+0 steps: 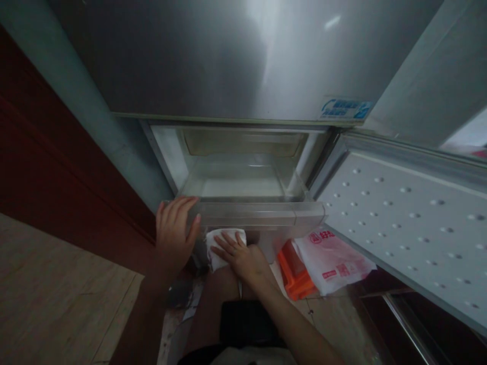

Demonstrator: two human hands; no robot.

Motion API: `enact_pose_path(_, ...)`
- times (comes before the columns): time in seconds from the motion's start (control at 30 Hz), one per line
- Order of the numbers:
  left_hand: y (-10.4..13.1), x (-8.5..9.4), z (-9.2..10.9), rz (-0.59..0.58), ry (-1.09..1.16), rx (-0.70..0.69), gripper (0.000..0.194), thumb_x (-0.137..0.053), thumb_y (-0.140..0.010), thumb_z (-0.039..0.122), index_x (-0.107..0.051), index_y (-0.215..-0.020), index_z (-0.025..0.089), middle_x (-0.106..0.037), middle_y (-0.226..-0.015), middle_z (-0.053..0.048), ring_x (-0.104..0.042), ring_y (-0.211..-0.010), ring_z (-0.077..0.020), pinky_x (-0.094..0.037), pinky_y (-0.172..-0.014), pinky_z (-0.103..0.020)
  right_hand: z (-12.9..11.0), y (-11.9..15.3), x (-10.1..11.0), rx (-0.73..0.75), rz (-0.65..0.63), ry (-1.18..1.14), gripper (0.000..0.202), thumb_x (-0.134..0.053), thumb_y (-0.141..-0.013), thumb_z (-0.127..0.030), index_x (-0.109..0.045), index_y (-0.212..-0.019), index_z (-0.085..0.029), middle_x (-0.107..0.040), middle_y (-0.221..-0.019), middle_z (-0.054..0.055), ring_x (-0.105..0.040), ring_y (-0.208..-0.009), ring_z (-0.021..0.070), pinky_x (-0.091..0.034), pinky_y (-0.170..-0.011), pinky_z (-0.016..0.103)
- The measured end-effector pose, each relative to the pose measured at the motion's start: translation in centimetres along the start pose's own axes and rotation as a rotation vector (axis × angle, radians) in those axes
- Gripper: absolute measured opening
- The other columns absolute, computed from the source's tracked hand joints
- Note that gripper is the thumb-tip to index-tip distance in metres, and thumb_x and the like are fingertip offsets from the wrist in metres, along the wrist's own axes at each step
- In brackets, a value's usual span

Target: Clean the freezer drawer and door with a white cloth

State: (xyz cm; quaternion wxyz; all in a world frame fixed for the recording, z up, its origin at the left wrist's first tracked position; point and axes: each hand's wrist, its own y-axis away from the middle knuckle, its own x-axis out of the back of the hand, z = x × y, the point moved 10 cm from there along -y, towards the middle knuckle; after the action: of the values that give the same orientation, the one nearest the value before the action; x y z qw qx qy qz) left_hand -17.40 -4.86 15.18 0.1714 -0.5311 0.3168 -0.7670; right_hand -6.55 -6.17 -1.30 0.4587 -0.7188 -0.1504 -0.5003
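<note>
Drawer [262,214], clear plastic, is pulled partway out of the lower compartment of a fridge [198,66]. The left hand [175,228] is at the left end of its front, fingers lying along the top edge and thumb spread apart from them. Just below the drawer's upper rim, the right hand [240,256] lies flat, fingers spread, over a white cloth [216,262] at the drawer's front; whether the cloth touches the plastic is hard to tell. To the right, the lower door [411,218] stands open, its inner panel dotted with bumps. Beneath it, a white bag [338,258] with red print partly covers an orange container [294,276] on the tiled floor [335,324].
</note>
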Motion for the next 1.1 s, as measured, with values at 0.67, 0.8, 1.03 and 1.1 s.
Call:
enact_pose_path(0.67, 4.1, 1.8, -1.5, 0.324, 0.264, 0.317, 0.059, -0.044, -0.091, 0.029, -0.022, -0.145, 0.022, -0.021, -0.155, -0.011, -0.011, -0.144, -0.0234, -0.012, -0.117, -0.051, 10.4, 16.8, 16.4, -1.053, 0.831, -0.750, 0.057, -0.056, -0.081, -0.050, -0.054, -0.128, -0.018, -0.062, -0.118, 0.009, -0.054, -0.113, 0.0251, -0.036, -0.104, 0.043)
enact_pose_path(0.8, 6.9, -1.2, -2.9, 0.330, 0.336, 0.517, 0.074, -0.047, -0.089, 0.039, -0.005, -0.148, 0.023, -0.007, -0.158, -0.011, -0.007, -0.145, -0.0251, -0.012, -0.117, -0.049, 11.3, 16.0, 14.4, -1.129, 0.813, -0.854, 0.069, -0.056, -0.079, -0.053, -0.041, -0.138, -0.020, -0.055, -0.129, 0.009, -0.050, -0.119, 0.0263, -0.033, -0.107, 0.045)
enact_pose_path(1.03, 7.0, -4.7, -2.8, 0.268, 0.307, 0.619, 0.090, -0.051, -0.085, 0.046, 0.010, -0.147, 0.023, 0.012, -0.157, -0.009, 0.007, -0.145, -0.0255, -0.004, -0.118, -0.047, 12.1, 15.0, 13.3, -1.119, 0.845, -0.799, 0.065, -0.056, -0.081, -0.053, -0.044, -0.137, -0.021, -0.052, -0.133, 0.008, -0.031, -0.135, 0.0267, -0.016, -0.115, 0.047)
enact_pose_path(1.1, 6.7, -5.1, -2.9, 0.255, 0.321, 0.637, 0.093, -0.050, -0.086, 0.047, 0.016, -0.146, 0.024, 0.015, -0.157, -0.009, 0.007, -0.144, -0.0255, -0.005, -0.118, -0.047, 12.7, 14.6, 13.3, -1.123, 0.847, -0.806, 0.065, -0.055, -0.081, -0.053, -0.043, -0.137, -0.022, -0.052, -0.133, 0.007, -0.030, -0.136, 0.0266, -0.014, -0.115, 0.048)
